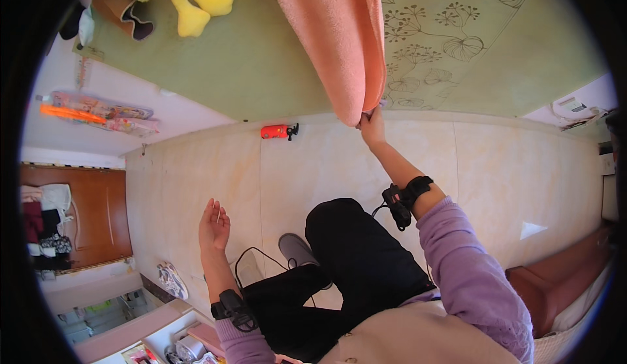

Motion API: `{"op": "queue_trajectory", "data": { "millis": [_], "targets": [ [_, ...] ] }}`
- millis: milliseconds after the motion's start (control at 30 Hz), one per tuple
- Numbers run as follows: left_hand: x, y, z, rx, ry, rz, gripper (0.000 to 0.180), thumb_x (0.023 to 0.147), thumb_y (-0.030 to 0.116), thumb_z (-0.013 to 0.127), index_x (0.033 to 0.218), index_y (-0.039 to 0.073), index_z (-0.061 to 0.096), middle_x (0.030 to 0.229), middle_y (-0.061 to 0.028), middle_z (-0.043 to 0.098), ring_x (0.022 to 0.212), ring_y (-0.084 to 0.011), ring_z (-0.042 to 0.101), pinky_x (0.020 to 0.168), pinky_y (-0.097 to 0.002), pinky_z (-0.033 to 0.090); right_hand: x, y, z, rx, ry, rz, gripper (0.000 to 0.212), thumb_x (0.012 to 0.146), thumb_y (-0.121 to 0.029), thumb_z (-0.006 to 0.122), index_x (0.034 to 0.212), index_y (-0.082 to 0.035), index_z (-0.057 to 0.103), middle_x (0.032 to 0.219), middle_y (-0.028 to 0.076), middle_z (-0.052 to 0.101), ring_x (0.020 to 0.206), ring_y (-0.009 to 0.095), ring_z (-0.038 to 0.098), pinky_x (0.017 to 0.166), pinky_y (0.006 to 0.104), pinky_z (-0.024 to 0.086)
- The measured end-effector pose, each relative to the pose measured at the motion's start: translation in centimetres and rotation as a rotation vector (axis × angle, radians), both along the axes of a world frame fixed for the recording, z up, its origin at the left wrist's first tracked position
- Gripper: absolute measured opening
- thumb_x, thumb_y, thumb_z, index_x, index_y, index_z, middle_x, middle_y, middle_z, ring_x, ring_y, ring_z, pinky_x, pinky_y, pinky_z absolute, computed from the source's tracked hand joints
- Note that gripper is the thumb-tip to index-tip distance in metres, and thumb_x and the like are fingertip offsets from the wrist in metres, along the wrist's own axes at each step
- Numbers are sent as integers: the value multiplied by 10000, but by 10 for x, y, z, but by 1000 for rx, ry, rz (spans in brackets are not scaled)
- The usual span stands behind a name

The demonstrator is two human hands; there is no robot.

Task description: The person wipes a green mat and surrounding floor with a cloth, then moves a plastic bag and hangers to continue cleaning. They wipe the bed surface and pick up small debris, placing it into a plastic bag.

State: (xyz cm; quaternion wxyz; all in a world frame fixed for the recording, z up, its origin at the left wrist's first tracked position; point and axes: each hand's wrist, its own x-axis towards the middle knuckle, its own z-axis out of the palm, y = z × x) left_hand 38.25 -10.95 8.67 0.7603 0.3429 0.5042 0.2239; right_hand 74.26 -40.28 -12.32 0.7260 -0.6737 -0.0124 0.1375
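Observation:
A long pink towel [339,50] comes down from the upper edge before the green patterned surface. Its lower end is gathered in my right hand [373,126], whose fingers are closed on it. Something small and pale purple shows at those fingertips, too small to name. My left hand [214,225] is held apart over the floor at lower left. Its fingers are extended and slightly curled, palm partly showing, with nothing in them. Dark straps with small devices sit on both forearms.
A small red fire extinguisher [279,131] lies on the tiled floor [313,161]. At upper left are a yellow plush toy [189,1] and packaged toys [98,112]. Clothes hang on a brown door [101,214]. Brown furniture [548,285] stands at lower right. A loose cable loops near my legs.

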Motion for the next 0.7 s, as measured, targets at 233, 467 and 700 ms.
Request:
{"op": "queue_trajectory", "data": {
  "millis": [233,467,700],
  "targets": [
    [6,5,8,52,-67,-58,310,912,151,617,1206,58,584,1039,-24,601,889,-140,552,750,-239,481,72,-132,-2,-137,-123,-758,125,802,-24,613,877,24,525,739,137,626,552,201,586,460,355,515],
    [-4,12,5,75,-46,-55,329,913,164,608,1223,61,569,1046,-19,598,895,-137,549,755,-245,481,56,-33,10,-32,-41,-613,46,761,-34,619,737,-10,588,650,103,603,559,192,579,514,371,471],
    [7,11,10,70,-56,-88,311,911,159,609,1205,60,578,1033,-19,603,895,-139,549,754,-246,482,41,-3,6,-385,-128,-234,264,842,-156,629,1062,-10,619,832,101,668,639,180,620,493,338,476]
  ]
}}
